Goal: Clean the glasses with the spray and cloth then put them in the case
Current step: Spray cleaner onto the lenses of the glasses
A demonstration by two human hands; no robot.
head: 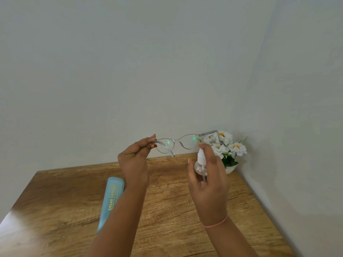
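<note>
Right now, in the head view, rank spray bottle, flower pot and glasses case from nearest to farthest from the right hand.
1. Spray bottle: gripped in the right hand.
2. Flower pot: just behind it, far right corner.
3. Glasses case: lying far over on the left.
</note>
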